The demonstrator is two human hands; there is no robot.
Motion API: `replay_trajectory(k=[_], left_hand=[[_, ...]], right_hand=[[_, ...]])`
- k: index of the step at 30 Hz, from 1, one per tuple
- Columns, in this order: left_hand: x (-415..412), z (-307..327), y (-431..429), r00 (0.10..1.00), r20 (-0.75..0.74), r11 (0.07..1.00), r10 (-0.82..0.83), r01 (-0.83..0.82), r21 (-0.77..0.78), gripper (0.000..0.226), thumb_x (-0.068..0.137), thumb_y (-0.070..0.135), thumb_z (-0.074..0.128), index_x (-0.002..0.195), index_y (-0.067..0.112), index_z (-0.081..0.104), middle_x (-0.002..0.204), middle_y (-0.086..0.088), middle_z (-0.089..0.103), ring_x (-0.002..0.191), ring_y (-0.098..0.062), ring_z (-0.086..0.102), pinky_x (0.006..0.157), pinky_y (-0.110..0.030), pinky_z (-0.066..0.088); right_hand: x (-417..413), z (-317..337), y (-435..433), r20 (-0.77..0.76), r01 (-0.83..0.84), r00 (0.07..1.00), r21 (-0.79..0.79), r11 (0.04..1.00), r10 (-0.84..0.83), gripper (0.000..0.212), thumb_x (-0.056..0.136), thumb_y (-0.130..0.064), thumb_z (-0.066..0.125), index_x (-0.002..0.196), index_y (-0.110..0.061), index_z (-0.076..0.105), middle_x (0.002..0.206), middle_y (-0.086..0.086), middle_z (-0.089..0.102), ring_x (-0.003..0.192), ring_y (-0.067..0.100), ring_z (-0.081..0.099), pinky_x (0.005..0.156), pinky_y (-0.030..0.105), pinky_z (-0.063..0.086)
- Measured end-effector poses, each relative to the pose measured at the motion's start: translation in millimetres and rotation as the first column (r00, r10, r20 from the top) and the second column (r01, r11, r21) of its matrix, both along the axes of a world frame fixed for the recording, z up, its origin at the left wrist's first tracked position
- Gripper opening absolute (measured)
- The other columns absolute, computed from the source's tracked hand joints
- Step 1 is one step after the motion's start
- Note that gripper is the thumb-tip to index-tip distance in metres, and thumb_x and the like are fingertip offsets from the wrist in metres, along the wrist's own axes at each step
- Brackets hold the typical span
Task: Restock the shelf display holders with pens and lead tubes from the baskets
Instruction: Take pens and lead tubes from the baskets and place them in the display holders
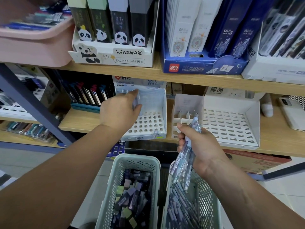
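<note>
My right hand (pixel 196 146) grips a bundle of translucent lilac pens (pixel 186 156) above the right mesh basket (pixel 206 204), which holds several more such pens. My left hand (pixel 119 109) reaches into the white pen holder with round holes (pixel 148 124) on the middle shelf, fingers closed on a blurred clear pen at the holder's back rows. The left mint basket (pixel 113 187) holds several lead tubes (pixel 132 195). A small divided white holder (pixel 183 118) and a wide slotted white holder (pixel 229 126) stand to the right.
Panda lead-tube display (pixel 112 52) and blue Deli display (pixel 203 65) sit on the upper shelf beside a pink bin (pixel 33 45). A dark pen display (pixel 85 96) stands left of my left hand. A phone (pixel 292 111) lies at far right.
</note>
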State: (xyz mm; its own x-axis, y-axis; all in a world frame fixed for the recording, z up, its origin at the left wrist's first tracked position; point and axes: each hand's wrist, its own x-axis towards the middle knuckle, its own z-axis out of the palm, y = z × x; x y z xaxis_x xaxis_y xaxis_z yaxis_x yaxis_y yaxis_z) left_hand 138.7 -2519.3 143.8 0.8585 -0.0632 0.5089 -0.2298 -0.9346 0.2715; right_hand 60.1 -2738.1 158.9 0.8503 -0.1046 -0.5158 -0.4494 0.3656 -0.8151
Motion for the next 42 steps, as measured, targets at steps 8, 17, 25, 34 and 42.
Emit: replay_trajectory(k=[8, 17, 25, 34, 42], left_hand=[[-28, 19, -22, 0.967, -0.164, 0.94, -0.195, 0.137, -0.312, 0.014, 0.092, 0.034, 0.069, 0.092, 0.02, 0.071, 0.066, 0.002, 0.066, 0.064, -0.023, 0.066, 0.063, -0.039, 0.056], [-73, 14, -63, 0.457, -0.554, 0.64, -0.696, 0.044, -0.767, 0.009, 0.085, 0.018, 0.079, 0.09, 0.013, 0.074, 0.068, 0.002, 0.069, 0.06, -0.012, 0.068, 0.059, -0.028, 0.057], [-74, 24, -58, 0.504, -0.48, 0.475, -0.718, -0.15, -0.867, 0.022, 0.083, -0.002, 0.077, 0.101, 0.007, 0.07, 0.071, -0.006, 0.07, 0.06, -0.018, 0.067, 0.058, -0.026, 0.057], [-70, 30, -23, 0.716, -0.313, -0.101, -0.624, -0.471, -0.876, 0.014, 0.067, 0.004, 0.078, 0.081, 0.005, 0.075, 0.073, -0.01, 0.071, 0.063, -0.014, 0.069, 0.058, -0.021, 0.057], [-87, 26, -16, 0.776, -0.407, -0.356, -0.482, -0.598, -0.718, 0.013, 0.079, 0.009, 0.077, 0.088, 0.001, 0.072, 0.067, -0.007, 0.071, 0.059, -0.013, 0.069, 0.053, -0.019, 0.056]], right_hand=[[-1, 10, 0, 0.02, 0.048, 0.998, 0.146, 0.988, -0.052, 0.012, 0.087, -0.012, 0.078, 0.09, -0.011, 0.066, 0.065, 0.003, 0.06, 0.051, 0.012, 0.052, 0.051, 0.024, 0.047], [1, 7, -4, 0.086, 0.278, 0.957, 0.017, 0.96, -0.279, 0.019, 0.09, -0.015, 0.074, 0.104, -0.01, 0.063, 0.065, 0.001, 0.064, 0.051, 0.011, 0.059, 0.051, 0.025, 0.055], [1, 7, -9, 0.047, 0.252, 0.968, -0.154, 0.955, -0.248, 0.044, 0.073, -0.047, 0.088, 0.094, -0.015, 0.066, 0.077, 0.003, 0.071, 0.067, 0.02, 0.07, 0.058, 0.041, 0.063], [-3, 11, 22, 0.135, 0.153, 0.98, -0.019, 0.988, -0.149, 0.025, 0.081, -0.035, 0.084, 0.09, -0.016, 0.071, 0.059, -0.003, 0.06, 0.046, 0.008, 0.052, 0.046, 0.02, 0.048], [-8, 12, 52, 0.3, 0.102, 0.947, 0.052, 0.993, -0.113, 0.025, 0.087, -0.023, 0.08, 0.094, -0.01, 0.06, 0.061, 0.0, 0.054, 0.05, 0.014, 0.048, 0.052, 0.029, 0.046]])
